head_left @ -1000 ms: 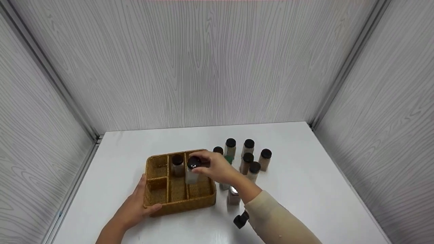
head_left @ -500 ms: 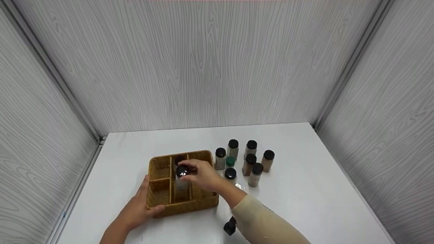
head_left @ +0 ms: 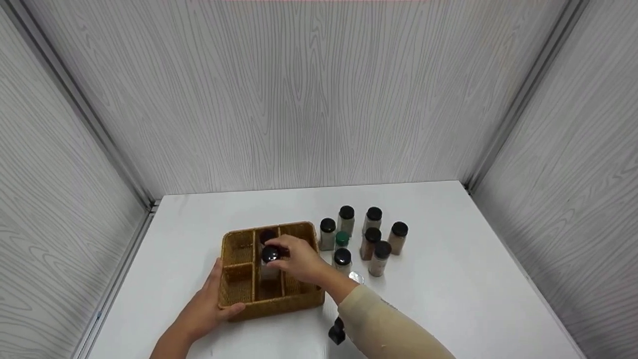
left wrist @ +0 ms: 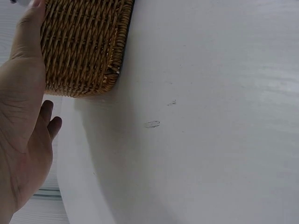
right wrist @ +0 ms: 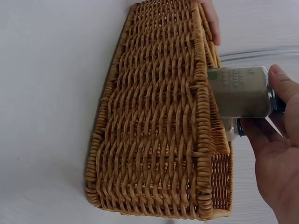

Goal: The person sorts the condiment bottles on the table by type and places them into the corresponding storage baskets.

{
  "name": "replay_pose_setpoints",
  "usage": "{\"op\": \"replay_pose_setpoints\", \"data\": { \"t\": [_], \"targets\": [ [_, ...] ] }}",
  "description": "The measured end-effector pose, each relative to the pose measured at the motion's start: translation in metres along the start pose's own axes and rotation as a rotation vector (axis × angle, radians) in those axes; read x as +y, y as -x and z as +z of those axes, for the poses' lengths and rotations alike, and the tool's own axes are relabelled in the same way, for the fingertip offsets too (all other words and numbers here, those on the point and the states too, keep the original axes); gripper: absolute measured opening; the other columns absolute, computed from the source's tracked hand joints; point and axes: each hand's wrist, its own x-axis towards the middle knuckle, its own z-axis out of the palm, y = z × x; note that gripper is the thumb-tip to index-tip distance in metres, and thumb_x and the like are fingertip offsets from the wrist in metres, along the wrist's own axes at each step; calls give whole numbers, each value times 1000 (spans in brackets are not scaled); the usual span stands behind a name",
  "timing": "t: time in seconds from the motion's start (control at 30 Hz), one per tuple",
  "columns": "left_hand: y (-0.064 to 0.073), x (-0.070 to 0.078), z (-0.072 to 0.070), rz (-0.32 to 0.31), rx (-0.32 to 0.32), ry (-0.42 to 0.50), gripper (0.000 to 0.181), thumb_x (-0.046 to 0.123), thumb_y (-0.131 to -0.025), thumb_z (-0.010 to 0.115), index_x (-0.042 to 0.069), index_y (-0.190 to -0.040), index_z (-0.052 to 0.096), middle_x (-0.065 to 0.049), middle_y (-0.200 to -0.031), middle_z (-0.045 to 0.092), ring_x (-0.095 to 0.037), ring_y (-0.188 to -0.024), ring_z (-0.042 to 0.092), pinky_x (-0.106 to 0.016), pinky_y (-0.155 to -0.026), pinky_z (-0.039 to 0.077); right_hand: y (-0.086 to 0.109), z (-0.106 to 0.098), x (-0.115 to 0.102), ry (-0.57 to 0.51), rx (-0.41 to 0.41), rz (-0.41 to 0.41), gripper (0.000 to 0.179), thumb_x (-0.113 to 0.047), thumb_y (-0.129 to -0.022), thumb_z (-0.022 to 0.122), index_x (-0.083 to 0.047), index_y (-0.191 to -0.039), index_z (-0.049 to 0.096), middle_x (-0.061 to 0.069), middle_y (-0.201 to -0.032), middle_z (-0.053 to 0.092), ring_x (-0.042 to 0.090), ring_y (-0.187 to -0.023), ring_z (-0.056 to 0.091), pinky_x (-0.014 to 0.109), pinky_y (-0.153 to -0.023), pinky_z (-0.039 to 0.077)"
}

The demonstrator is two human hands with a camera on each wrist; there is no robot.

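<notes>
My right hand (head_left: 299, 259) pinches the black lid (head_left: 270, 254) of an upright spice jar (right wrist: 240, 93) between thumb and fingers. The jar's lower end reaches below the rim of the woven basket (head_left: 279, 305), inside its long middle compartment. Greyish powder and a small printed label show through the clear side in the right wrist view. Behind it in that compartment stands another dark-lidded jar (head_left: 267, 234), partly hidden by the hand. At the basket's front left corner, my left hand (head_left: 202, 309) rests with straight fingers along the side and the thumb (left wrist: 28, 35) against the front wall.
Several black-lidded spice jars (head_left: 371, 243) stand on the white table right of the basket, with one green-lidded jar (head_left: 342, 238) among them. A small black object (head_left: 337, 334) lies near the right sleeve (head_left: 384, 324). A grey wood-grain panel (head_left: 299, 99) rises behind the table.
The right hand has carried the jar left, from over the right divider into the middle compartment, and lowered it. The left hand stays at the basket's corner.
</notes>
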Motion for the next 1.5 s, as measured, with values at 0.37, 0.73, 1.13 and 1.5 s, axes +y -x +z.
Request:
{"op": "replay_pose_setpoints", "data": {
  "t": [0.37,0.73,1.13,1.5],
  "targets": [
    [-1,-3,3,22,14,-1,137,74,-90,74,19,-173,-20,-24,-183,-4,-56,-163,20,-73,-129,28,-12,7,3,127,-23,27,53,-24,-99,81,-14,-149,67,3,-133,70,16,-118,71,24,-98,60],
    [-1,-5,2,16,17,12,137,73,-90,75,15,-174,-16,-23,-183,-5,-56,-163,21,-73,-130,28,-22,11,6,141,-10,80,52,-25,-97,84,-14,-146,69,4,-127,64,19,-118,69,28,-100,61],
    [-1,-3,2,17,8,5,138,75,-90,74,20,-173,-22,-22,-183,-7,-55,-164,20,-72,-130,27,-21,13,10,227,-22,92,51,-28,-98,83,-20,-147,69,2,-125,63,14,-113,67,26,-96,59],
    [-1,-2,1,6,-1,8,138,75,-90,74,22,-172,-24,-21,-183,-9,-54,-164,18,-72,-130,27,-19,20,13,162,37,116,47,-25,-96,85,-22,-141,71,1,-131,66,17,-122,68,32,-104,61]
  ]
}}
